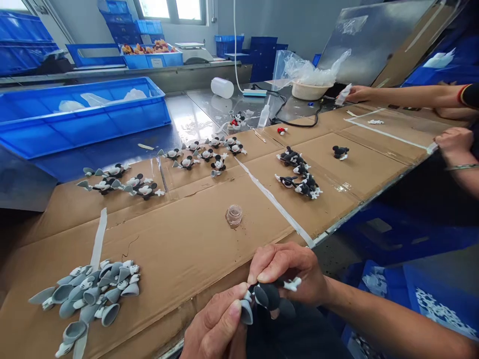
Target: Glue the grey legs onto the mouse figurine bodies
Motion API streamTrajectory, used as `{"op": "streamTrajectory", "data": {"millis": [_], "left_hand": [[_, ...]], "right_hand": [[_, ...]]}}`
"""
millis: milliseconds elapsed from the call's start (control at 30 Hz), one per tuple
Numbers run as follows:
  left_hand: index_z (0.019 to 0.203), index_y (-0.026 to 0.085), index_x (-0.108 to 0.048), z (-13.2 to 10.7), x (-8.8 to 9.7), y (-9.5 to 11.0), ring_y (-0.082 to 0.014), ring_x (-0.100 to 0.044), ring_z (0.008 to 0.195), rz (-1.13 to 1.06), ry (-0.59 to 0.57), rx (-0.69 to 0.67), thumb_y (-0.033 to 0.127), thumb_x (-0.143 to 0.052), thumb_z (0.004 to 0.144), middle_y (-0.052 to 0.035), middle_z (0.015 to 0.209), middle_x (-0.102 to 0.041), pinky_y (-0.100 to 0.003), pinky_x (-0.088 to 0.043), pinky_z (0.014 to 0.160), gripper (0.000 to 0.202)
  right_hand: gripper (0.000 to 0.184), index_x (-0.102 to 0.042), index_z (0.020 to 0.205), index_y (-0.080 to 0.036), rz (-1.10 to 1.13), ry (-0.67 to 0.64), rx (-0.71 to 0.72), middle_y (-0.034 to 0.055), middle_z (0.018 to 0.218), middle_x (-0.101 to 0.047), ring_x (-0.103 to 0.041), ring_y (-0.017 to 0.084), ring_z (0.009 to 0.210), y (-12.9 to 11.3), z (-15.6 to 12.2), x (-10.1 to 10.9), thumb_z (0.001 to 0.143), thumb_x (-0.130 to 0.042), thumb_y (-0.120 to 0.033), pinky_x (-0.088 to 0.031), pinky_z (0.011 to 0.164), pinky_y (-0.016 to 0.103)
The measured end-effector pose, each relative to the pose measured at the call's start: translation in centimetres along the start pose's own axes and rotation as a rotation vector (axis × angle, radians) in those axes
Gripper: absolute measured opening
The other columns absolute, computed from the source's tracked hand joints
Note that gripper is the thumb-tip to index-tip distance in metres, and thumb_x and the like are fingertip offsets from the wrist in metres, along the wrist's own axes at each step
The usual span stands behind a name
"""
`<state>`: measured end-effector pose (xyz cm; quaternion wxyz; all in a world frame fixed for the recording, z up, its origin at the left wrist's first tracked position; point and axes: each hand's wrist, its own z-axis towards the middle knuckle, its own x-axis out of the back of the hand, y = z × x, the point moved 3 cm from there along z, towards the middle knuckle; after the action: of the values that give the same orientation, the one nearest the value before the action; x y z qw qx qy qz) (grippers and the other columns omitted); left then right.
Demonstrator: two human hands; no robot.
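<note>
At the table's near edge, my right hand (288,269) grips a black-and-white toy mouse figurine (272,296) with round black ears and a white-gloved hand sticking out. My left hand (220,316) pinches a grey cone-shaped sleeve piece (246,310) against the figurine's side; my fingertips hide where they meet. A pile of similar grey sleeve pieces with white gloves (92,294) lies at the left. Mouse figurines with grey sleeves (144,188) stand in groups further back, and darker ones without visible grey sleeves (307,185) are clustered to the right.
A small clear cup (234,215) sits on the cardboard (179,234), which carries white tape strips (271,197). Behind stand a blue bin (86,134) and a squeeze bottle (264,114). At right, another person's hand (355,93) holds a small white bottle (343,94).
</note>
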<state>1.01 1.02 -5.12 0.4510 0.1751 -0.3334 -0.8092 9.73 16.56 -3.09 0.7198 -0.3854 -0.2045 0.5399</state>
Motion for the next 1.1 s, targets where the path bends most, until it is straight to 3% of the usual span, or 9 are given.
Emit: {"op": "streamTrajectory", "data": {"millis": [133, 300, 533, 700, 867, 933, 1000, 1100], "left_hand": [[0.115, 0.022, -0.072, 0.1, 0.2, 0.2, -0.0143, -0.076, 0.095, -0.043, 0.003, 0.000, 0.008, -0.073, 0.089, -0.0039, 0.108, -0.080, -0.021, -0.059, 0.086, 0.030], [0.123, 0.030, -0.070, 0.2, 0.6, 0.7, -0.0195, -0.078, 0.098, -0.185, -0.027, 0.037, 0.014, -0.066, 0.095, -0.0053, 0.109, -0.080, -0.027, -0.064, 0.081, 0.033], [0.112, 0.029, -0.074, -0.8, 1.6, 1.8, -0.0256, -0.079, 0.092, -0.124, 0.003, 0.087, 0.013, -0.071, 0.090, -0.0082, 0.102, -0.081, -0.032, -0.068, 0.072, 0.027], [0.113, 0.027, -0.074, -0.6, 3.0, 3.1, -0.0189, -0.079, 0.090, -0.106, 0.128, -0.003, 0.010, -0.074, 0.087, -0.0034, 0.104, -0.081, -0.027, -0.065, 0.080, 0.031], [0.114, 0.028, -0.074, -0.5, 5.1, 4.4, -0.0155, -0.079, 0.086, -0.012, 0.150, -0.023, 0.004, -0.078, 0.080, 0.0018, 0.101, -0.082, -0.024, -0.063, 0.084, 0.043], [0.122, 0.030, -0.071, -1.1, 6.0, 4.9, -0.0146, -0.078, 0.092, -0.023, 0.230, 0.109, 0.010, -0.080, 0.082, 0.0016, 0.105, -0.081, -0.022, -0.061, 0.088, 0.046], [0.126, 0.031, -0.069, -2.1, 6.9, 5.2, -0.0152, -0.077, 0.096, -0.125, 0.353, 0.372, 0.020, -0.086, 0.078, -0.0001, 0.108, -0.080, -0.021, -0.060, 0.089, 0.052], [0.111, 0.028, -0.075, -4.1, 7.9, 5.8, -0.0164, -0.078, 0.088, -0.420, 0.514, 0.766, 0.032, -0.097, 0.063, -0.0017, 0.099, -0.081, -0.021, -0.062, 0.082, 0.053]], "right_hand": [[0.028, -0.077, 0.113, -0.022, -0.020, 0.009, -0.008, 0.0103, 0.096, -0.079, -0.076, 0.017, 0.086, -0.2, -0.2, -0.2, 0.086, -0.080, -0.017, -0.060, 0.075, 0.026], [0.026, -0.077, 0.112, -0.024, -0.037, 0.007, -0.010, 0.0095, 0.095, -0.079, -0.076, 0.017, 0.085, -1.0, -0.1, -0.9, 0.086, -0.081, -0.024, -0.060, 0.074, 0.026], [0.023, -0.078, 0.107, -0.024, -0.038, 0.001, 0.022, 0.0086, 0.093, -0.080, -0.076, 0.017, 0.084, -2.1, 0.0, -2.5, 0.085, -0.082, -0.020, -0.060, 0.075, 0.026], [0.021, -0.079, 0.105, -0.023, -0.043, -0.013, 0.005, 0.0076, 0.093, -0.080, -0.076, 0.016, 0.084, -3.0, 0.2, -4.3, 0.085, -0.081, -0.017, -0.060, 0.075, 0.026], [0.021, -0.080, 0.095, -0.022, -0.023, 0.094, -0.136, 0.0066, 0.091, -0.080, -0.076, 0.018, 0.081, -3.0, 0.0, -7.1, 0.076, -0.089, -0.026, -0.062, 0.072, 0.028], [0.024, -0.081, 0.093, -0.023, 0.014, 0.137, -0.174, 0.0059, 0.091, -0.080, -0.076, 0.018, 0.085, -2.9, -0.3, -8.7, 0.073, -0.091, -0.031, -0.063, 0.075, 0.028], [0.024, -0.082, 0.094, -0.026, 0.061, 0.202, -0.208, 0.0051, 0.094, -0.081, -0.076, 0.019, 0.091, -2.6, -0.7, -10.5, 0.074, -0.090, -0.035, -0.062, 0.080, 0.028], [0.022, -0.082, 0.095, -0.029, 0.123, 0.327, -0.257, 0.0050, 0.104, -0.079, -0.073, 0.021, 0.103, -1.8, -1.7, -13.5, 0.077, -0.088, -0.040, -0.061, 0.089, 0.031]]}}
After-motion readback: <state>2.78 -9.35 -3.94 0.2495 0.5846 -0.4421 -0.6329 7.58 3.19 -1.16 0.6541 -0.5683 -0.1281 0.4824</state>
